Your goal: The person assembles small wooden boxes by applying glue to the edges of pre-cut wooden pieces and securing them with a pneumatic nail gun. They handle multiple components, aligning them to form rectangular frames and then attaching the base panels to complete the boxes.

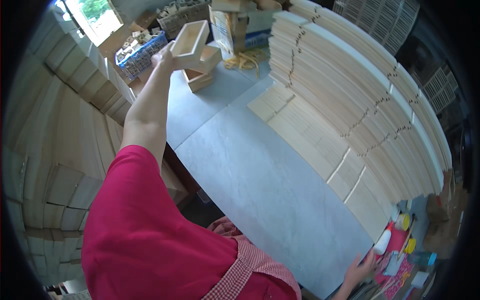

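Observation:
At the far end of the table, my left hand (163, 58) grips the near left end of a small open wooden box (190, 44). This box is tilted and sits over another wooden box (210, 59), with a third box (198, 81) beneath on the tabletop. My left arm is stretched out straight. Down at the lower right edge of the table, my right hand (361, 271) has its fingers apart and holds nothing I can see. Close by it lies a white squeeze bottle (382, 242) with a red tip.
Tall stacks of thin wooden boards (345, 95) line the table's right side, with flat panels (320, 135) before them. More wood is piled (65, 140) at left. A blue basket (142, 55) of wooden pieces and a cardboard box (235, 30) stand at back. Jars (422, 258) and tools sit lower right.

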